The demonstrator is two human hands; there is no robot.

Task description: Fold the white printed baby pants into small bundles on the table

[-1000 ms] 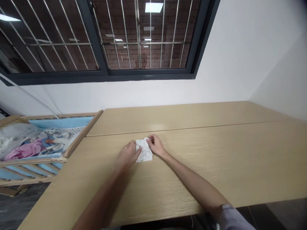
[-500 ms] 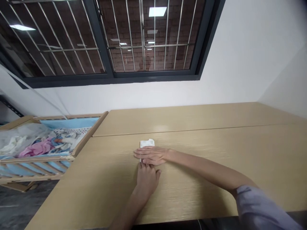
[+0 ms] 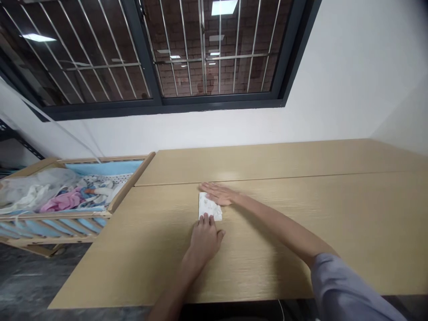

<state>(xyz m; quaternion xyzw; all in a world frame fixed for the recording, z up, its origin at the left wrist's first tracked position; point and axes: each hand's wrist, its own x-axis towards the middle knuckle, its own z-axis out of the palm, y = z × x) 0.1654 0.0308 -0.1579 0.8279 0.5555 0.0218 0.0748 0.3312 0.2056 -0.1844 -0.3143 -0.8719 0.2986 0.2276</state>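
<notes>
A small folded white cloth with a faint print [image 3: 207, 207] lies flat on the light wooden table [image 3: 301, 214]. My left hand [image 3: 204, 238] rests palm down just below it, fingertips on the cloth's near edge, fingers together. My right hand [image 3: 219, 195] lies flat with fingers stretched out across the cloth's far right corner. Neither hand grips anything.
A wooden crib [image 3: 72, 196] with a blue lining stands against the table's left end, holding a heap of small clothes [image 3: 60, 198]. A barred dark window [image 3: 160, 53] is set in the white wall behind. Dark floor shows at the lower left.
My right hand slid from the middle of the cloth to its far edge, uncovering most of it. My left hand stayed at the near edge. The view shifted slightly right.
</notes>
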